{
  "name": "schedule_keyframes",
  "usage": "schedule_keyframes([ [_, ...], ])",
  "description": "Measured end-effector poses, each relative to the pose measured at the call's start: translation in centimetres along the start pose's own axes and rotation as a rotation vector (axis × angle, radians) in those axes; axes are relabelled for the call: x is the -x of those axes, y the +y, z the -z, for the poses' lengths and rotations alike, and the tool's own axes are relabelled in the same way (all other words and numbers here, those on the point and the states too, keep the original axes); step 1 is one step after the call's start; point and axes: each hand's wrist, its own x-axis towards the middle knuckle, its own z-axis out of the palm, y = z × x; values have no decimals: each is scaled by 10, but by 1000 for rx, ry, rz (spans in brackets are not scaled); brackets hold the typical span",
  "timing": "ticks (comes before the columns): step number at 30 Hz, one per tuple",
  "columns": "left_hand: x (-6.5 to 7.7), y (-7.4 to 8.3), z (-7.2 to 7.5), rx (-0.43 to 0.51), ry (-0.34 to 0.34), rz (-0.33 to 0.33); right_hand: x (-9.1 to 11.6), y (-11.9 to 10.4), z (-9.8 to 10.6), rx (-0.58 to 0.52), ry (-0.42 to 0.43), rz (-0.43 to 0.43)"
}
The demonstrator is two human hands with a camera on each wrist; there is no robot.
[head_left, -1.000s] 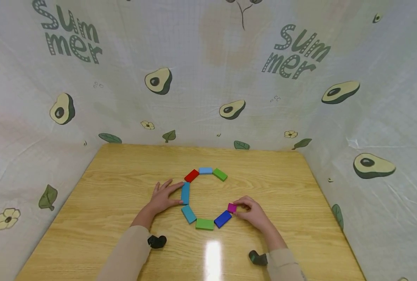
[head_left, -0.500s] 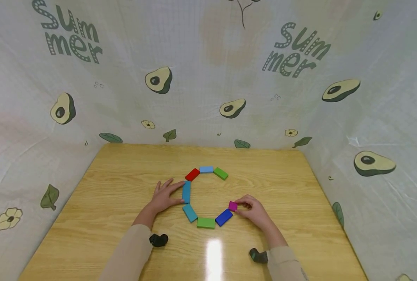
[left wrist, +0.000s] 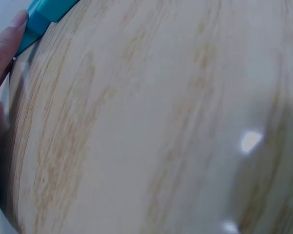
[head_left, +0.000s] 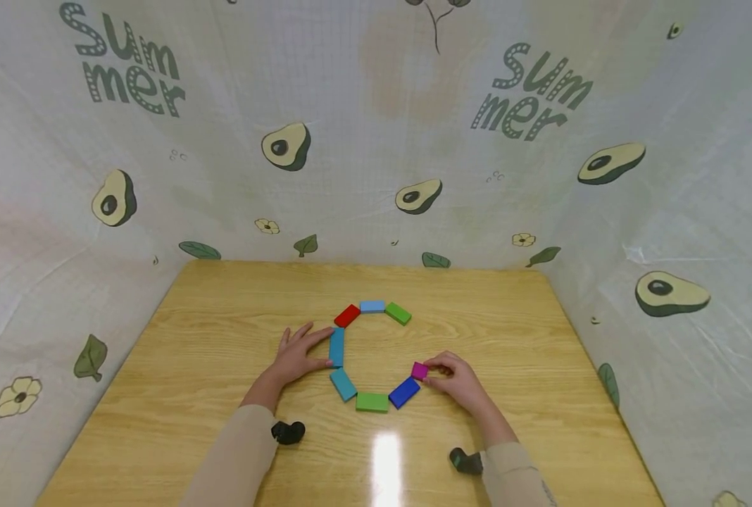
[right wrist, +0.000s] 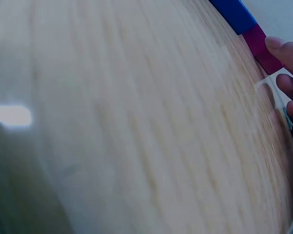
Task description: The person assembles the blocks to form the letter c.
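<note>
In the head view my left hand point(head_left: 296, 357) lies on the table left of an upright-lying blue block point(head_left: 336, 347). Its forefinger and thumb tips touch that block near its two ends, and the other fingers are spread. My right hand point(head_left: 457, 381) pinches a small magenta block point(head_left: 420, 371) between thumb and forefinger. The right wrist view shows the thumb on the magenta block point(right wrist: 262, 50), which meets a dark blue block point(right wrist: 236, 15). In the left wrist view a fingertip touches a blue block point(left wrist: 35, 28) beside a teal one point(left wrist: 57, 7).
The blocks form a ring with a gap on its right. It includes a red block point(head_left: 347, 315), a light blue block point(head_left: 372, 307), a green block point(head_left: 398, 313), a teal block point(head_left: 343, 385) and another green block point(head_left: 372, 403). A printed cloth point(head_left: 363, 176) surrounds the wooden table point(head_left: 224, 296).
The head view has shifted slightly. Both hands and the blocks show no clear movement against the table; the magenta block stays pinched by the right hand.
</note>
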Motion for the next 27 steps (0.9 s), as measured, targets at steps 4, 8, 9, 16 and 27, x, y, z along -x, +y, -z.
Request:
schedule_keyframes([
  [4, 1, 0, 0, 6, -1, -2, 0, 5, -2, 13, 7, -17],
  [8, 1, 0, 0, 1, -5, 3, 3, -11, 0, 8, -3, -3],
  [9, 1, 0, 1, 0, -7, 7, 3, -16, 1, 2, -6, -2],
  [16, 1, 2, 3, 0, -6, 17, 7, -38, 5, -3, -35, -18],
  [27, 0, 2, 2, 13, 0, 1, 6, -36, 5, 5, -35, -25],
])
